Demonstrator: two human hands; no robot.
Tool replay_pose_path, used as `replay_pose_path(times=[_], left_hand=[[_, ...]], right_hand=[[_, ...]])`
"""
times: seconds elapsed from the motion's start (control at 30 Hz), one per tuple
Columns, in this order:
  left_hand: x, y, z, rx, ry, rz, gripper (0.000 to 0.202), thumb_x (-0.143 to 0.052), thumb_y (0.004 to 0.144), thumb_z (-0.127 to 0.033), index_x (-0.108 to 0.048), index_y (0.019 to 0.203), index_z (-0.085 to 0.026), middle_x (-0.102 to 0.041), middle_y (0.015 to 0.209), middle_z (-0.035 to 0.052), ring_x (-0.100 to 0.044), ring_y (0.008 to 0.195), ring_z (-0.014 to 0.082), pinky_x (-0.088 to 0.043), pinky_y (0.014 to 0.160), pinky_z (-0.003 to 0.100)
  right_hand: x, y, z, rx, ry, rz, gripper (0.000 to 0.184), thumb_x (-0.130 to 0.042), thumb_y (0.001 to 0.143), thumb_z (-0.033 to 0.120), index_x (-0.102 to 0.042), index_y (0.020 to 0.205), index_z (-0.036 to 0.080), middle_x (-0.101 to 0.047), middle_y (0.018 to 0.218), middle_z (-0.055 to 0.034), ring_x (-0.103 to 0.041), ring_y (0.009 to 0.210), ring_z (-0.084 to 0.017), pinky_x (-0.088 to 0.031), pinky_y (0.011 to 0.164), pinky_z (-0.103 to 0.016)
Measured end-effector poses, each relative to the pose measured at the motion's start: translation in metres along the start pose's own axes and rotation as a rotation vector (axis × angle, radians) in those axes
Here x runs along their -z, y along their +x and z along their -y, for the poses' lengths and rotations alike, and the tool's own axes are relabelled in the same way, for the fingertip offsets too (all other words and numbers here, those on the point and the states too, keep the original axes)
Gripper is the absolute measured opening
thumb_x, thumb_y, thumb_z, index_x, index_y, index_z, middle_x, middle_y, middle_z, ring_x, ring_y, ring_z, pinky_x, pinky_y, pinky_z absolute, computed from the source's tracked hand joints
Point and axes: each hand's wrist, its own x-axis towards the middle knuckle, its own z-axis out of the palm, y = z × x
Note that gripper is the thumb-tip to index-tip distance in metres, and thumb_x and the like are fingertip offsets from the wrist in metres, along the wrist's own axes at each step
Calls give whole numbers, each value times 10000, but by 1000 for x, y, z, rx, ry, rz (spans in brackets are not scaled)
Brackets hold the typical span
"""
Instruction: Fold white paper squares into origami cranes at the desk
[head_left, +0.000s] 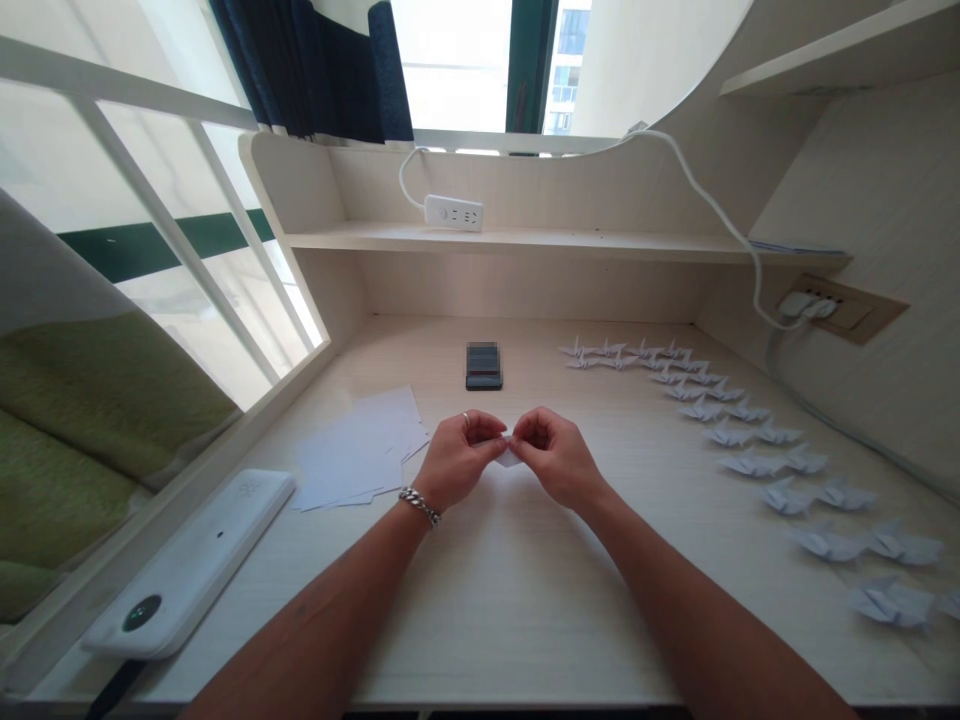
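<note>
Steadily — left grip (pixel 457 460) and right grip (pixel 559 460) pinch folded white paper (pixel 509 457) at frame centre — firm, even pressure keeps folds crisp.

A chunky silver chain bracelet (pixel 420 506) circles the left wrist (pixel 409 492) — a thin ring (pixel 466 419) sits on the left hand (pixel 457 460), both forearms (pixel 322 630) bare.
</note>
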Motion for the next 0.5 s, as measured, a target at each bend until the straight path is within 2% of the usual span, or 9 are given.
replay_pose_path(times=[0.13,0.33,0.5], left_hand=[[-1,0,1,-11,-34,-17,213,-774,627,-184,-644,784,-125,-665,751,36,-632,709,136,-510,683,259],[2,2,2,-12,-47,-66,233,-785,616,-191,-629,777,-129,-665,750,33,-631,707,134,-509,676,254],[0,1,-1,17,-17,-43,227,-779,629,-213,-639,782,-121,-672,737,46,-637,691,143,-516,658,262]], right_hand=[[-2,0,1,3,11,-24,180,-699,712,269,-532,723,202,-574,678,2,-528,614,-141,-423,558,-265],[-2,2,-6,-58,122,-41,261,-748,683,298,-542,803,193,-605,712,-9,-577,668,-155,-463,625,-283],[0,2,-3,-43,83,-43,277,-749,685,341,-536,795,202,-612,700,-7,-584,650,-158,-466,614,-284]])
